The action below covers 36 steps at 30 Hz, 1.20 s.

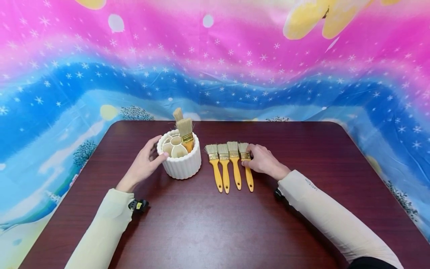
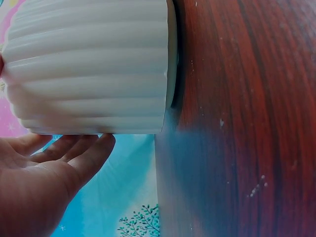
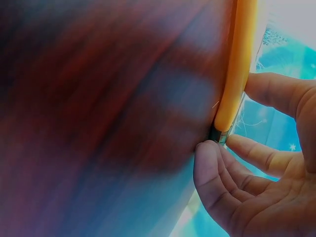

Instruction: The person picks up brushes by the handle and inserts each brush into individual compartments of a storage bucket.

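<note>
A white ribbed round holder (image 1: 181, 168) with inner compartments stands on the table, left of centre. My left hand (image 1: 142, 164) holds it from the left, thumb over its scalloped rim and fingers along the side. The left wrist view shows the fingertips (image 2: 106, 143) against the ribbed wall. Two paintbrushes (image 1: 185, 129) stand bristles up in compartments at its right and back. My right hand (image 1: 265, 160) pinches the rightmost paintbrush (image 1: 249, 177) of a row lying flat, close to its metal ferrule. In the right wrist view the thumb touches the yellow handle (image 3: 239, 64).
Three more yellow-handled paintbrushes (image 1: 223, 168) lie side by side left of the pinched one, bristles toward the far edge. The dark red wooden table (image 1: 208, 228) ends at a printed pink and blue cloth (image 1: 228, 67) behind it.
</note>
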Motion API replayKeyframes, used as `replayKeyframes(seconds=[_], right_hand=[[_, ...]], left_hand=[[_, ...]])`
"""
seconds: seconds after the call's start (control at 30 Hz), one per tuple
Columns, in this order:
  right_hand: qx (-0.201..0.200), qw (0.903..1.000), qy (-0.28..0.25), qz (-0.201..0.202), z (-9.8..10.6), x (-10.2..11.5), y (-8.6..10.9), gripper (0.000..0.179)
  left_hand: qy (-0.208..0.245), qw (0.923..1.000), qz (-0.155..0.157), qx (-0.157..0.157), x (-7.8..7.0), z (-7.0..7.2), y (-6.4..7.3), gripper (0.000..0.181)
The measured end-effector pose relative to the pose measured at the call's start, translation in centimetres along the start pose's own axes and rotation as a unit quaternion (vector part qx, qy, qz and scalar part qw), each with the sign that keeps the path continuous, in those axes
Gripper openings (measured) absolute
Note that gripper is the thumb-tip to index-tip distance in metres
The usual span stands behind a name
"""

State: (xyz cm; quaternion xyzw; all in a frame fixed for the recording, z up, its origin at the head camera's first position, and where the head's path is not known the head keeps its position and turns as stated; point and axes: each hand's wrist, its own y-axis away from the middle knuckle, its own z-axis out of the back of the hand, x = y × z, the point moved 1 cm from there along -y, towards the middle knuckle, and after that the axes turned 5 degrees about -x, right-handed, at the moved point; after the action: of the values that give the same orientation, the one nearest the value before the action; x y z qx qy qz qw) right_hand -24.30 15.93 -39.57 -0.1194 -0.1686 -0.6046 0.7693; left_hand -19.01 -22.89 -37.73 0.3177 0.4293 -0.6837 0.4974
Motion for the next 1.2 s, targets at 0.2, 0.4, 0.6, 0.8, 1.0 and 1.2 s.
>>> replayKeyframes(seconds=[0.2,0.4,0.6,0.8,1.0,1.2], right_hand=[[0.003,1.0000,0.002,-0.002,0.3,-0.4,0.1,0.047],[0.002,1.0000,0.000,0.000,0.7,-1.1,0.2,0.044],[0.002,1.0000,-0.002,-0.007,0.9,-1.7,0.2,0.043],[0.001,1.0000,-0.001,-0.008,1.0,-1.9,0.2,0.041],[0.011,0.9998,-0.010,-0.015,1.0,-2.1,0.2,0.043],[0.012,0.9997,0.001,-0.022,1.1,-2.1,0.0,0.050]], left_hand=[[-0.009,1.0000,-0.002,-0.004,0.0,0.0,0.0,0.066],[-0.003,1.0000,-0.003,0.000,0.1,0.0,-0.1,0.066],[-0.001,1.0000,0.001,0.001,0.2,0.0,-0.1,0.067],[0.000,1.0000,0.001,0.001,0.3,0.0,-0.1,0.066],[0.001,1.0000,-0.002,0.000,0.3,0.0,0.0,0.066],[0.007,1.0000,0.002,0.000,0.2,0.0,0.0,0.066]])
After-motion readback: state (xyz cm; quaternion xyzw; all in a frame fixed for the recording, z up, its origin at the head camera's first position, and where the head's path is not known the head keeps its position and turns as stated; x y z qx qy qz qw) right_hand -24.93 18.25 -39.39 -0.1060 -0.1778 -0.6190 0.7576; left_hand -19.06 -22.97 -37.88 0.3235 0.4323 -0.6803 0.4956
